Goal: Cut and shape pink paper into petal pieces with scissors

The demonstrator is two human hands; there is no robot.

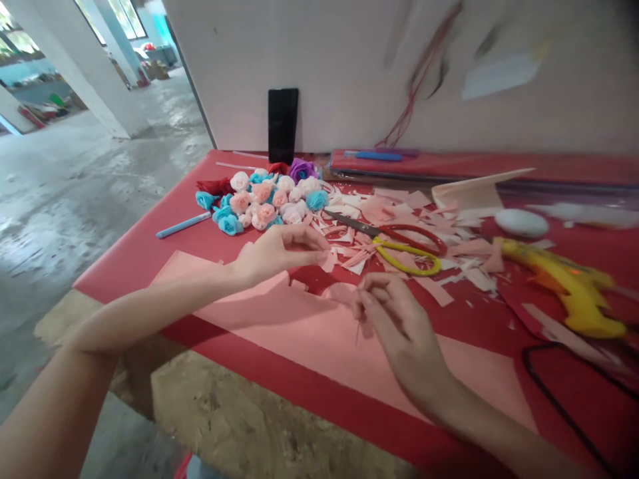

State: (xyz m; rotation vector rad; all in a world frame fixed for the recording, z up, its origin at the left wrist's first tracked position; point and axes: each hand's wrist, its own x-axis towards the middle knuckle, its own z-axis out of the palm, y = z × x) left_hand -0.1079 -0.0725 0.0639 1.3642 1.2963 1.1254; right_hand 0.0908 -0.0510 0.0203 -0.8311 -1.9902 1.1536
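Note:
My left hand [279, 253] is closed in a pinch on a small pale pink paper piece [328, 260], raised over the red table covering. To its right, my right hand [402, 326] has its fingertips pressed together on a thin stick [357, 332] that points downward; its upper end is hidden by the fingers. Below both hands lies a large sheet of pink paper [299, 326], with a notched far edge. Just beyond the hands are scissors [407, 249] with red and yellow handles, resting on paper scraps [439, 289].
Paper flowers [262, 203] in several colours cluster at the back left, with a black phone [283, 125] upright behind them. A blue pen [183, 225] lies at left. On the right are a yellow glue gun [574, 286], a white oval object [522, 223] and a black wire frame [559, 392].

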